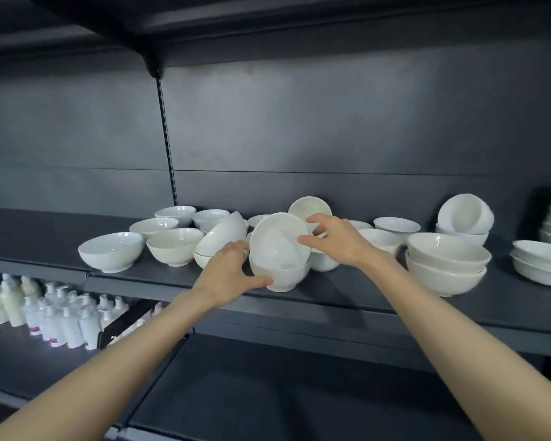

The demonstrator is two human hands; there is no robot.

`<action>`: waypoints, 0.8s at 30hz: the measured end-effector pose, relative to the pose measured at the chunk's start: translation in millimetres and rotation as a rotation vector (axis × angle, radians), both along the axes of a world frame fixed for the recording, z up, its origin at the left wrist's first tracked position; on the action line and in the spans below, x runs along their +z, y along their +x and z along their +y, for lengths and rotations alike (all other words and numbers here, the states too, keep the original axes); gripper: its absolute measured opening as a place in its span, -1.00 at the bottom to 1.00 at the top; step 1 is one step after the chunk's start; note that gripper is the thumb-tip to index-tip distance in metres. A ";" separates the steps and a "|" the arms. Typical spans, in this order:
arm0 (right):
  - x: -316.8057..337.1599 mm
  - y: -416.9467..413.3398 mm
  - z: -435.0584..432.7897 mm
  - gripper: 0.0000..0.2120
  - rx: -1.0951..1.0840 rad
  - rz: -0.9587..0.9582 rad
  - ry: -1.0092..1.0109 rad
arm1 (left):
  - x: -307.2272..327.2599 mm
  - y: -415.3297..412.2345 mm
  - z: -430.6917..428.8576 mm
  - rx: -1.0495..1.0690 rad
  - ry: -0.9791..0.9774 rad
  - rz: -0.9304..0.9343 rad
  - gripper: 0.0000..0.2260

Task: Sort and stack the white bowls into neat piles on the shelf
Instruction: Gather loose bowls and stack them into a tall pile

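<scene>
Not much to go on here tbh, it's just a pair of bare arms. The left forearm (109,370) and right forearm (458,345) are uncovered from the wrist right down to the edge of the view, both slim and smooth-looking. The left hand (226,275) and right hand (337,240) are bare too, with long, slender fingers. The nails look short, but it's too soft to say for sure.

No legible text; only blurred, unreadable reddish labels on the white bottles (54,316) at lower left.
</scene>
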State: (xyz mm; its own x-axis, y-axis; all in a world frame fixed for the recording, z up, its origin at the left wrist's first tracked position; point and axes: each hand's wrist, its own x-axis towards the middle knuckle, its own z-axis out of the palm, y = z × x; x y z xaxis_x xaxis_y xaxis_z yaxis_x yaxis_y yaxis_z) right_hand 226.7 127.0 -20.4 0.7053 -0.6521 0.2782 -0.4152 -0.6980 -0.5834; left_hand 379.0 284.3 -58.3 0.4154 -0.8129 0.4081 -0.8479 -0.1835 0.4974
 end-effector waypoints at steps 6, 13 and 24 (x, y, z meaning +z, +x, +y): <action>-8.6 16.8 -3.5 -0.68 -0.059 -0.063 -0.043 | -9.1 14.9 -10.1 -0.048 0.009 0.087 -0.48; -12.0 22.9 -10.7 -0.87 -0.118 -0.135 -0.085 | -18.6 28.6 -21.5 -0.079 0.033 0.196 -0.57; -11.9 29.6 -14.6 -0.78 -0.220 -0.078 0.018 | -30.4 39.4 -27.4 -0.103 -0.006 0.307 -0.61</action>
